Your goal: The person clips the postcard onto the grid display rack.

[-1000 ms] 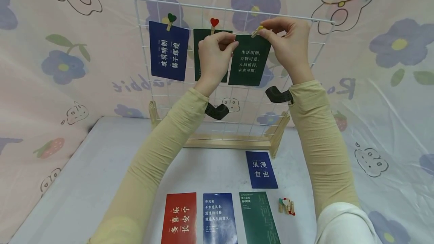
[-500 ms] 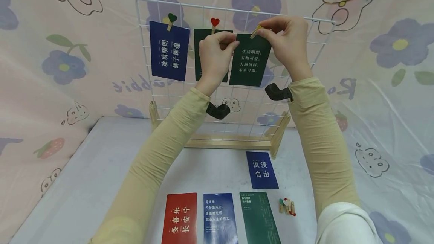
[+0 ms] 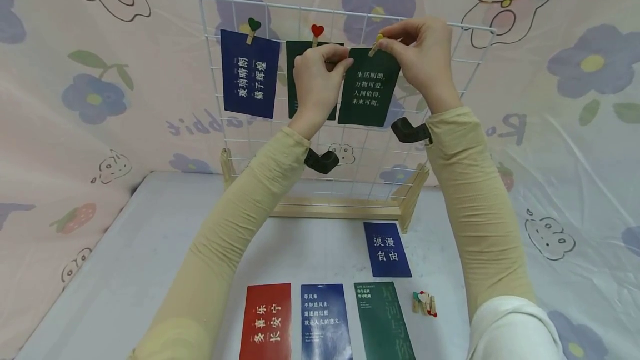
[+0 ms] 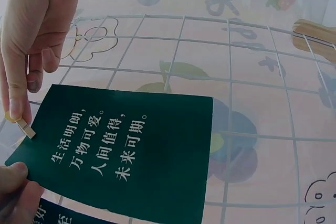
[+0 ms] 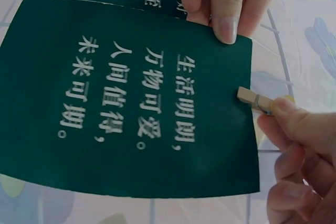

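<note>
A dark green card point(image 3: 369, 90) with white lettering hangs in front of the white wire grid point(image 3: 320, 140). My left hand point(image 3: 320, 85) pinches its upper left corner between thumb and fingers. My right hand point(image 3: 425, 60) pinches a small wooden clothespin point(image 5: 255, 101) with a yellow top, whose tip sits over the card's top edge. To the left, a second green card point(image 3: 294, 79) hangs from a clothespin with a red heart point(image 3: 317, 30), partly hidden behind my left hand. Farther left, a blue card point(image 3: 250, 74) hangs under a green-heart clothespin point(image 3: 253, 26).
On the white table point(image 3: 165, 249) lie a red card point(image 3: 267, 315), a blue card point(image 3: 325, 321), a green card point(image 3: 382, 315) and a smaller blue card point(image 3: 387, 249). Several heart clothespins point(image 3: 424, 304) lie at their right. The grid stands on a wooden base point(image 3: 340, 210).
My right hand and the yellow clothespin have shifted slightly left and up along the card's top edge. The left hand keeps its pinch on the corner, nearly still.
</note>
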Motion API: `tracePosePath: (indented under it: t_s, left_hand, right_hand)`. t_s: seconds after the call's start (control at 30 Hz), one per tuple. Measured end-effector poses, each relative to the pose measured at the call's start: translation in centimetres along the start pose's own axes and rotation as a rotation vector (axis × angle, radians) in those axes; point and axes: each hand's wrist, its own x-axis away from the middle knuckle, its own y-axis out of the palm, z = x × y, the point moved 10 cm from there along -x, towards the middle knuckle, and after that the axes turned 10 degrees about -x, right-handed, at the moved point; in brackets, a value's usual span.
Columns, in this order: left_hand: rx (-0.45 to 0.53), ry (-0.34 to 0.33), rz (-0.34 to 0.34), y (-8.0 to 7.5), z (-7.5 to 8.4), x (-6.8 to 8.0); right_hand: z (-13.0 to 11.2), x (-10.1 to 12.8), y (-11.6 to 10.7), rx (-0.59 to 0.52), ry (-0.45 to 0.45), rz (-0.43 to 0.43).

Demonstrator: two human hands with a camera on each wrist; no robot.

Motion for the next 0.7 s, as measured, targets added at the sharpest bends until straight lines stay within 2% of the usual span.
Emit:
tracePosePath:
  t_s: [0.27, 0.37, 0.53, 0.6, 0.7]
  left_hand:
    - [-0.009, 0.0, 0.001, -0.2, 0.3, 0.0]
    - [-0.004, 0.007, 0.001, -0.1, 0.2, 0.0]
    - [0.022, 0.009, -0.005, -0.1, 0.0, 0.1]
    - [0.042, 0.014, -0.005, -0.1, -0.1, 0.1]
    - [0.069, 0.022, 0.003, -0.3, -0.2, 0.2]
  right_hand:
    - [-0.2, -0.1, 0.6, 0.07, -0.003, -0.027]
    - [-0.2, 0.1, 0.6, 0.065, -0.006, -0.009]
    - [-0.4, 0.6, 0.5, 0.077, -0.064, 0.028]
    - [-0.3, 0.8, 0.3, 0.045, -0.09, 0.046]
    - [0.1, 1.1, 0.1, -0.076, -0.108, 0.077]
